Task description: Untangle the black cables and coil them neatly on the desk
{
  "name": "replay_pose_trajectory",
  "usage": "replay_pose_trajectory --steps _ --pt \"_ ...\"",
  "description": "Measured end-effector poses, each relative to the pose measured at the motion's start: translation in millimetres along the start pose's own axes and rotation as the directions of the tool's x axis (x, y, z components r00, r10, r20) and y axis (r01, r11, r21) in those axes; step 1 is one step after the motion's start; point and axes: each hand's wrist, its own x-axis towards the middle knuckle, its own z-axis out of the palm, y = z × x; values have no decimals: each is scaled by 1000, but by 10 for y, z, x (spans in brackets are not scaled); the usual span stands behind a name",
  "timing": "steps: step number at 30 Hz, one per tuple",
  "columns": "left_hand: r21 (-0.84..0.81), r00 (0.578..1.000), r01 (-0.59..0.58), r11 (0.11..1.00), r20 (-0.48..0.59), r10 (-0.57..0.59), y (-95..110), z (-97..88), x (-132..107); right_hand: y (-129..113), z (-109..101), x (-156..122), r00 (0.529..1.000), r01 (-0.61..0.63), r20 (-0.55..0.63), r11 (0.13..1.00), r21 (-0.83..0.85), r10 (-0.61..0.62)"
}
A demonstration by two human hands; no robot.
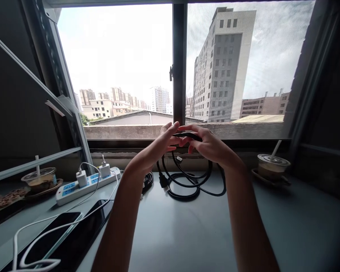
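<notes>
A black cable (206, 173) hangs in loose loops from my raised hands, its lower loops resting on the table. At its left side a dark plug (163, 182) with a metal tip, like an HDMI connector, dangles near the tabletop. My left hand (167, 140) holds the upper strands, fingers pointing up and right. Curved over the top strand from the other side, my right hand (205, 144) grips it between thumb and fingers. The fingertips of both hands nearly meet, and partly hide the strands. A small whitish connector or tag (179, 159) shows behind the loops.
Another coiled black cable (149, 183) lies beside my left forearm. Leftward are a white power strip (87, 185) with two chargers, white charging cables (70, 223), a phone (56, 228) and a dark tablet-like slab (82, 238). Lidded drink cups (41, 179) (272, 166) stand at both sides before the window.
</notes>
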Motion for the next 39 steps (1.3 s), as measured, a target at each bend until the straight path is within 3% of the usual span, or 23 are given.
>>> replay_pose_trajectory --steps 2,4,6,9,12,15,18,20,24,26,29,33,39 --pt "-93 988 116 989 114 -105 28 -55 -6 -35 -19 -8 994 -32 -102 999 32 35" --pt "-126 983 152 980 124 -136 37 -108 -3 -80 -45 -28 982 -39 -182 996 80 53" --pt "-88 994 102 991 52 -98 24 -151 10 -112 -73 -45 963 -16 -266 996 88 39" --pt "79 990 -70 994 -113 79 -25 -170 30 -125 -91 -49 941 33 -338 999 1 -30" --pt "316 964 -210 925 -93 250 -86 -111 36 -142 -49 -39 936 109 -330 992 -63 -124" --pt "441 970 -203 874 -31 241 -149 -9 52 -201 35 -39 921 157 -350 985 -69 -172" --pt "466 968 -97 879 -161 193 -209 48 90 -259 100 -52 907 167 -375 982 -92 -189" --pt "371 954 -15 928 -273 125 -241 31 113 -261 113 -50 913 156 -367 983 -94 -180" --pt "-31 885 59 998 -461 -67 -236 -82 122 -167 89 6 933 96 -345 994 -42 -105" --pt "-230 866 0 973 -487 -115 -196 -129 114 -114 80 47 928 76 -365 997 -19 -78" --pt "-440 879 -37 897 -441 -180 -132 -143 103 -88 90 86 926 82 -375 994 71 -50" --pt "-492 902 3 871 -375 -214 -122 -111 103 -126 90 52 918 96 -397 979 180 -17" --pt "-365 911 100 925 -341 -233 -154 -93 107 -147 -44 -61 950 55 -310 998 15 -48"
